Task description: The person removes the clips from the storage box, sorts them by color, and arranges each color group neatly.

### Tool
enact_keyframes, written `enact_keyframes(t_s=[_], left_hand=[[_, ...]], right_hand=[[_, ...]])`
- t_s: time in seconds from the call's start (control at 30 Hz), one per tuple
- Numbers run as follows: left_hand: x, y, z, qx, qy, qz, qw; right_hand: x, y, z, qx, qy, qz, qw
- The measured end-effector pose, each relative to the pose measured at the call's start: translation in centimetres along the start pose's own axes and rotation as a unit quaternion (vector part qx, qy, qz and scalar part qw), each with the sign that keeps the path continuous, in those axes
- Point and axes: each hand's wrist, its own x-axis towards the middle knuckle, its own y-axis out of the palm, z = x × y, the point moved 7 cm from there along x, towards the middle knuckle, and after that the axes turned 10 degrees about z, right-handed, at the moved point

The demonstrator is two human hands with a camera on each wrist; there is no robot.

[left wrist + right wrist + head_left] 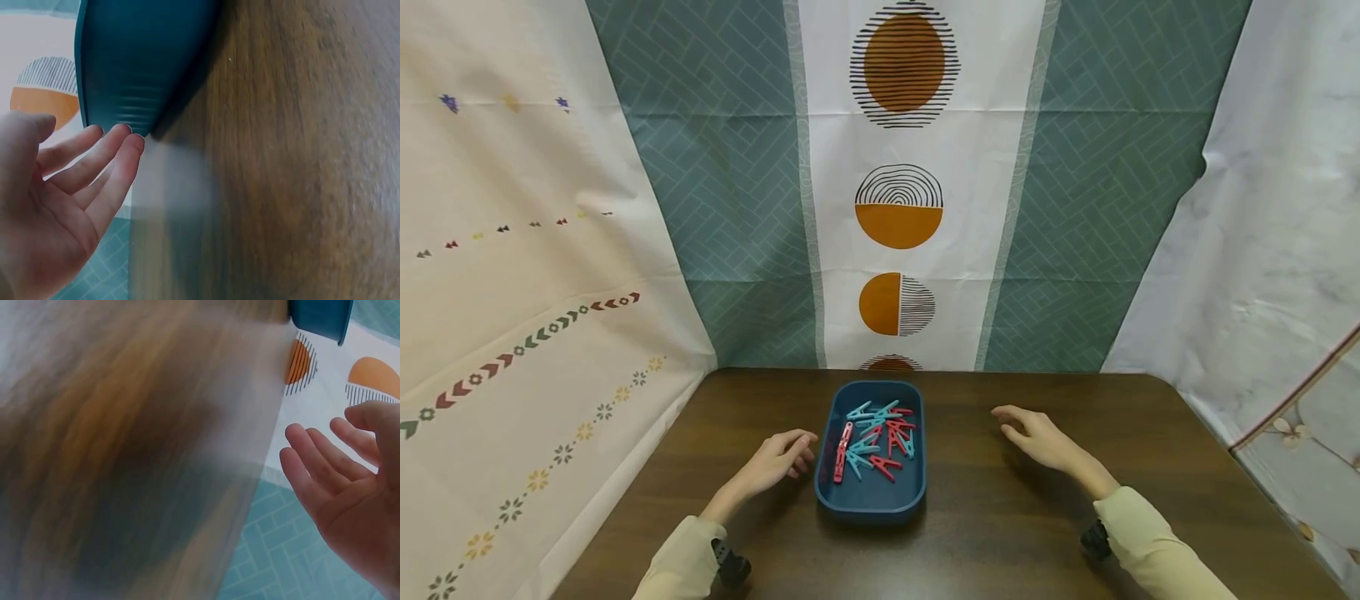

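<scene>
A dark blue tray sits in the middle of the brown table and holds several red and teal clothespins. My left hand hovers just left of the tray with relaxed fingers and holds nothing. In the left wrist view its fingertips are right by the tray's outer wall; whether they touch it I cannot tell. My right hand is open over the table, well to the right of the tray. The right wrist view shows its bare palm and a corner of the tray.
Patterned cloth backdrops hang behind and on both sides of the table, with an orange-circle panel straight behind the tray. Bare wood lies on both sides of the tray and in front of it.
</scene>
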Motion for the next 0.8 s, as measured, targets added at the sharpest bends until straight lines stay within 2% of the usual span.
enact_keyframes(t_s=[0.17,0.3,0.53,0.8], left_hand=[[0.0,0.3,-0.4,-0.020,0.004,-0.003,0.9998],[0.1,0.7,-0.7,-0.013,0.004,-0.001,0.9999],[-0.2,1.2,-0.8,-0.012,-0.007,0.005,0.9999],[-0.2,1.3,-1.1,-0.024,-0.001,0.000,0.9997]], right_hand=[[0.8,0.2,1.1,0.013,-0.006,0.017,1.000],[1.2,0.3,1.8,0.021,-0.011,0.015,1.000],[2.0,1.1,2.8,-0.004,-0.026,0.014,1.000],[2.9,1.5,3.9,0.007,-0.036,0.016,0.999]])
